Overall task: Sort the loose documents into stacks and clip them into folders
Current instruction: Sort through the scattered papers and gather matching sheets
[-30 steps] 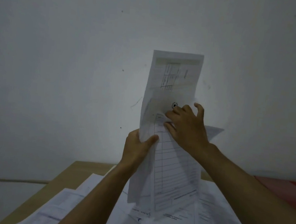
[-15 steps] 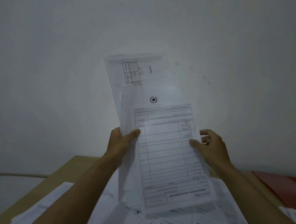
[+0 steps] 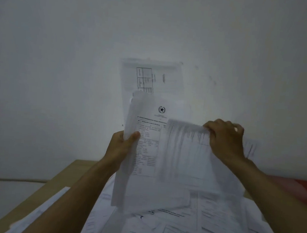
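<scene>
Left hand [image 3: 122, 147] gripping a bundle of papers [image 3: 147, 134] upright above the table [image 3: 62, 179], thumb clamped on the front page, w/ more sheets fanned out behind. Right hand [image 3: 225, 140] pinching the top edge of one sheet [image 3: 184, 157], peeled off toward the right (blurred, so text unreadable). Loose documents [image 3: 175, 227] spread over the table below; red folder [image 3: 303, 187] at the right edge. Risks, as a judgement: thin one-handed hold on the bundle, so back pages could slide out & drop into the unsorted pile; dim light, easy to misfile; fast pull could crease the sheet
</scene>
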